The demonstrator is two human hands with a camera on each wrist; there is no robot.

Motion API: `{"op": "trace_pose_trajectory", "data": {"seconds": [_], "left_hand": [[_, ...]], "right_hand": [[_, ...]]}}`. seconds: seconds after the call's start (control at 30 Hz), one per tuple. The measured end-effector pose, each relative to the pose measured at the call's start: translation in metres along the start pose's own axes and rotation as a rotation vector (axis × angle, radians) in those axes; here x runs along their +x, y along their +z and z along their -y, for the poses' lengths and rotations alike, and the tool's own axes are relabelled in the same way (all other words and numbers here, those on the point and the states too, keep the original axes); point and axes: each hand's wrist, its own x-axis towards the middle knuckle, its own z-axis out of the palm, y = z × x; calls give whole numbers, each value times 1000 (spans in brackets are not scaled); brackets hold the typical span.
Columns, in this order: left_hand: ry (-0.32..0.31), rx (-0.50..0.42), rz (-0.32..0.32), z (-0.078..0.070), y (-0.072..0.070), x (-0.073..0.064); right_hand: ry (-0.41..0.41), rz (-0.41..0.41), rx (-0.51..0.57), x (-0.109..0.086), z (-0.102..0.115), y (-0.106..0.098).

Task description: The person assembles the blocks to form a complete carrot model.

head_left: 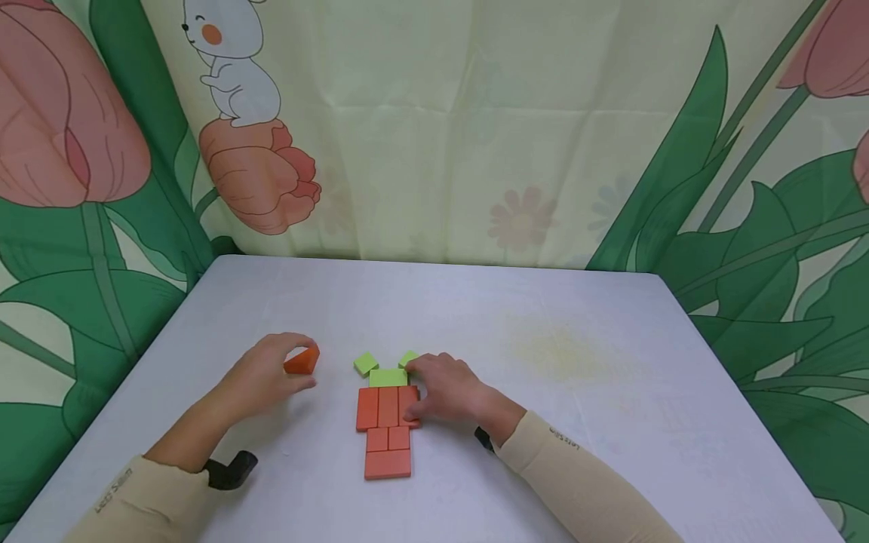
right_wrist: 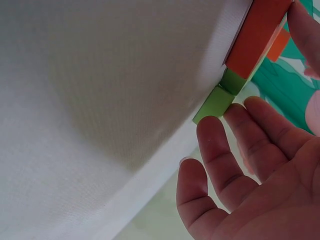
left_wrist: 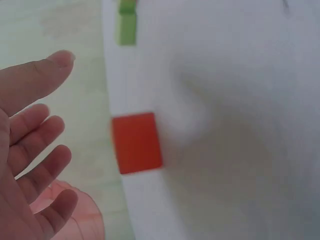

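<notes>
An orange wedge-shaped block (head_left: 302,362) stands on the table, its flat red-orange face (left_wrist: 137,144) toward the left wrist view. Around it my left hand (head_left: 268,375) is spread, thumb and fingers apart; in the left wrist view a gap shows between the fingers and the block. My right hand (head_left: 449,386) is at the right side of a flat block figure. Its thumb rests along the right red block (head_left: 409,396), and its fingertips are right at the upper right green block (head_left: 408,357), which they partly cover.
The figure has a green rectangle (head_left: 388,378) on top, a tilted green block (head_left: 366,365) at upper left, upright red blocks (head_left: 367,409), smaller red ones (head_left: 376,440) and a wide red block (head_left: 388,464) at the bottom. A printed curtain (head_left: 434,151) hangs behind the white table (head_left: 543,467).
</notes>
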Motion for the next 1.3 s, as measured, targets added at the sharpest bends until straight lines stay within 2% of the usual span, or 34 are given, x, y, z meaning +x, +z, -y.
{"op": "trace_pose_trajectory", "data": {"seconds": [0.23, 0.5, 0.77, 1.07, 1.3], "left_hand": [[-57, 18, 29, 24, 4, 9], [-99, 23, 57, 37, 13, 17], [-113, -5, 32, 40, 17, 22], [-137, -23, 51, 38, 18, 23], [-76, 3, 65, 28, 16, 18]], "right_hand": [[-8, -3, -6, 0, 0, -1], [-8, -1, 6, -1, 1, -1], [-12, -2, 4, -1, 1, -2], [-5, 0, 8, -1, 2, -2], [1, 3, 12, -2, 3, -3]]}}
